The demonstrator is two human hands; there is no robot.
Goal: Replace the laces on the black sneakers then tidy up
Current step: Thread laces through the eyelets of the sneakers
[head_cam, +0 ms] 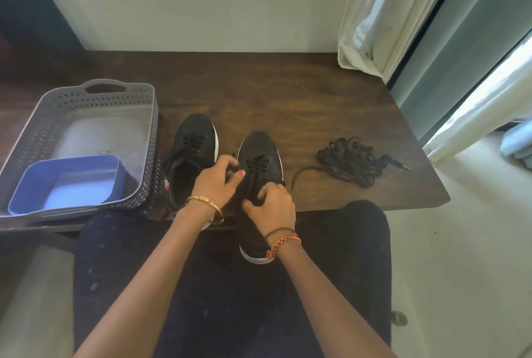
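Right sneaker (260,162): heel hangs off the table (288,92) edge — could tip into the lap
Left hand (217,182): pinching its lace
Right hand (272,206): clamping its tongue
Loose laces (349,162): nearby — could get mixed up

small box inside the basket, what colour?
Blue box, sitting in the grey perforated basket. Head view shows it clearly.

Two black sneakers (195,150) (260,162), one loose lace pile (349,160), one grey basket (86,92), one blue container (66,182)
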